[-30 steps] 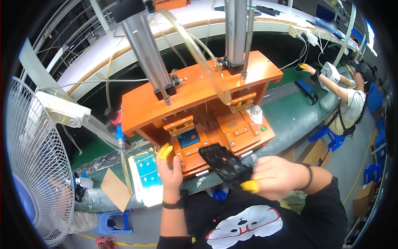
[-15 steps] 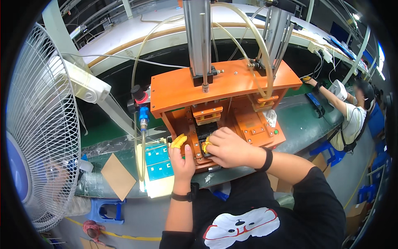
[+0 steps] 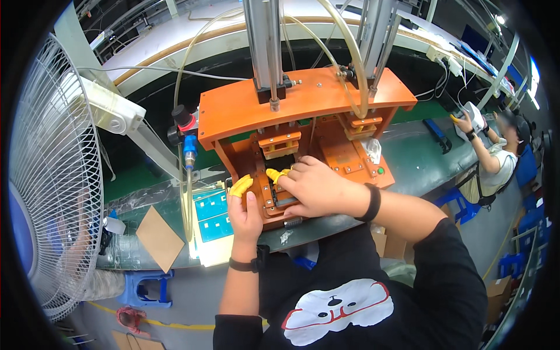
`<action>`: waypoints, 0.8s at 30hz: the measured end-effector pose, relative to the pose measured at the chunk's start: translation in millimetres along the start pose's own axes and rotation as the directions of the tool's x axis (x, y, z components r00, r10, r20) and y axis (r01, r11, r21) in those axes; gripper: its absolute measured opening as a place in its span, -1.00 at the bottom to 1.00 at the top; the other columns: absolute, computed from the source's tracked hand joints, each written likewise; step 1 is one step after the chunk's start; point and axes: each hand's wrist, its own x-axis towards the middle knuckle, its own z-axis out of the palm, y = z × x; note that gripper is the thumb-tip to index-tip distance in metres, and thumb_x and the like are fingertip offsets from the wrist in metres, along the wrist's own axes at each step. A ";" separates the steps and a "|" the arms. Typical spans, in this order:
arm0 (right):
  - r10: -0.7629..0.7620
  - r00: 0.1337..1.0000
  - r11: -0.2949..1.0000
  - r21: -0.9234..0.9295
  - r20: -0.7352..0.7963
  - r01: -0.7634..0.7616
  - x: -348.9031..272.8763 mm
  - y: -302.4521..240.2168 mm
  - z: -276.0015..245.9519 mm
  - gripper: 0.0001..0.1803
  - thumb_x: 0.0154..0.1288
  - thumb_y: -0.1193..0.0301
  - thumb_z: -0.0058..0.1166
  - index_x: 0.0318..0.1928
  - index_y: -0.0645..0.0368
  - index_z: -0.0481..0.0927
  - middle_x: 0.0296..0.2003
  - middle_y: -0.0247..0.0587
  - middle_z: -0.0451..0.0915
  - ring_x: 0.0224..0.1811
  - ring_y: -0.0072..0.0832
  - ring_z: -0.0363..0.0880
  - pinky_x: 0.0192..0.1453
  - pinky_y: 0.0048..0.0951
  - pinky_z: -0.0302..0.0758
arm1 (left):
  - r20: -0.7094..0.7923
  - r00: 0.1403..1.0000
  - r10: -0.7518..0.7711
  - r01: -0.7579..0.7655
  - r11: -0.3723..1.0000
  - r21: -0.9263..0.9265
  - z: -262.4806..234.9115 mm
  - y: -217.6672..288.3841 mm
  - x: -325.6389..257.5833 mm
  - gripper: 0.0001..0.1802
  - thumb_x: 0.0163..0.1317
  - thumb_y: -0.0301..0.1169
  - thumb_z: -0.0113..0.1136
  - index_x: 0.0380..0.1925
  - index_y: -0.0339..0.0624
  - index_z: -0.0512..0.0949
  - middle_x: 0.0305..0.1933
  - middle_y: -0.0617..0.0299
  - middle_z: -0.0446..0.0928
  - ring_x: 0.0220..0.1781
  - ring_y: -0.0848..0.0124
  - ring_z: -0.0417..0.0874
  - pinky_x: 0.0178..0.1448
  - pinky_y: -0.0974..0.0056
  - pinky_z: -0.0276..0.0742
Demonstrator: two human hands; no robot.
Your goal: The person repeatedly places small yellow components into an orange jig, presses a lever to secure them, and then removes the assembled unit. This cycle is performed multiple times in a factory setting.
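Observation:
An orange press fixture [image 3: 303,102] stands on the green bench in front of me. My right hand [image 3: 315,186], with yellow finger cots on its fingertips, lies over the left nest on the fixture's lower plate. It holds a flat black part [image 3: 284,201] down there; the palm hides most of the part. My left hand [image 3: 245,211], also with yellow cots, rests its fingertips on the left edge of the lower plate and holds nothing. Both wrists wear dark bands.
A big white fan [image 3: 52,175] fills the left. A brown card piece [image 3: 158,236] and pale sheets with blue squares [image 3: 213,214] lie left of the fixture. Hoses and two cylinders rise above it. Another person [image 3: 496,157] works at the far right.
My right hand carried the flat black part from in front of my chest up into the fixture's left nest and now covers it. My left hand stayed at the fixture's left edge.

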 end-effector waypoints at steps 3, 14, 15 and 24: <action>-0.012 0.973 0.999 -0.034 -0.232 0.004 -17.4 -14.9 -5.8 -0.30 0.15 0.03 0.44 0.17 0.22 0.59 -0.03 -0.02 0.63 0.32 0.07 0.49 0.45 0.09 0.37 | 0.094 0.989 0.113 -0.131 0.970 0.206 -25.4 15.7 -9.7 -0.71 0.46 -0.46 0.13 0.10 -0.34 0.60 0.22 -0.06 0.62 0.32 -0.04 0.54 0.47 0.01 0.38; -0.177 0.983 0.787 0.592 -0.054 0.175 -90.5 -96.1 118.1 -0.74 0.33 0.26 0.30 -0.10 0.13 0.62 -0.08 -0.15 0.59 0.01 -0.14 0.61 0.08 -0.17 0.52 | 0.395 0.912 0.110 -0.321 0.789 0.524 -63.9 19.4 -40.4 -0.52 0.28 -0.31 0.35 0.16 -0.30 0.63 0.19 -0.08 0.64 0.39 -0.13 0.51 0.40 -0.10 0.43; -0.193 0.981 0.780 0.602 -0.028 0.171 -87.6 -100.1 130.1 -0.73 0.34 0.26 0.29 -0.08 0.13 0.62 -0.05 -0.14 0.59 0.02 -0.14 0.60 0.09 -0.17 0.52 | 0.344 0.932 0.110 -0.281 0.820 0.499 -68.4 14.1 -41.9 -0.53 0.28 -0.33 0.34 0.16 -0.31 0.62 0.18 -0.10 0.64 0.37 -0.14 0.52 0.40 -0.10 0.43; -0.216 0.975 0.798 0.566 -0.053 0.208 -33.5 -120.9 200.7 -0.63 0.26 0.30 0.32 0.03 0.15 0.62 0.08 -0.02 0.54 0.39 -0.03 0.44 0.39 -0.03 0.38 | 0.198 0.969 -0.147 -0.081 0.569 0.818 -101.5 -71.7 -85.8 -0.34 0.15 -0.19 0.50 0.20 -0.31 0.57 0.35 -0.19 0.51 0.49 -0.22 0.39 0.52 -0.30 0.25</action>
